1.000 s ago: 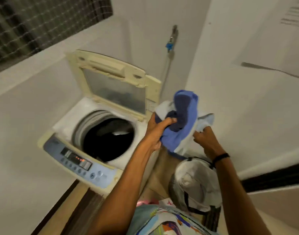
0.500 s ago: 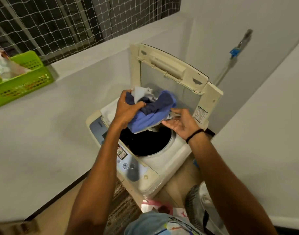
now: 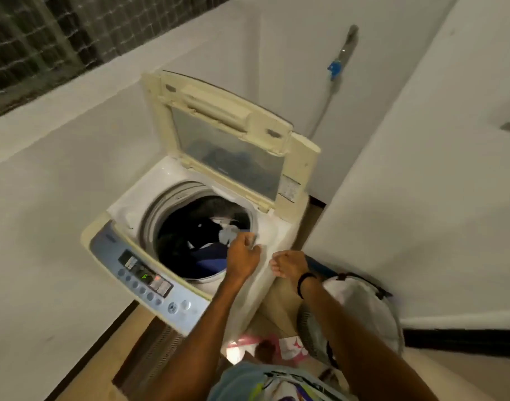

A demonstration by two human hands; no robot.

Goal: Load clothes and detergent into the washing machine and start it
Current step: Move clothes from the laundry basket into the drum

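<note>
A cream top-loading washing machine [image 3: 132, 204] stands with its lid [image 3: 219, 125] raised. Blue, dark and pale clothes [image 3: 210, 256] lie inside the drum. My left hand [image 3: 243, 256] hovers over the drum's right rim, fingers loosely curled, holding nothing I can see. My right hand [image 3: 288, 263] is just off the machine's right side, fingers curled, empty. The blue control panel [image 3: 143, 279] at the front shows a lit green display. A white mesh laundry basket [image 3: 360, 308] sits on the floor to the right, under my right forearm.
White walls close in on the left and right. A tap with a blue fitting [image 3: 334, 69] and hose hangs on the back wall. A netted window [image 3: 59, 33] is at upper left. A floor mat [image 3: 152, 342] and a pink packet [image 3: 288, 345] lie by my feet.
The blue and white clothes bundle left my hands and now lies in the drum. Both hands pulled back toward the machine's right side, empty.
</note>
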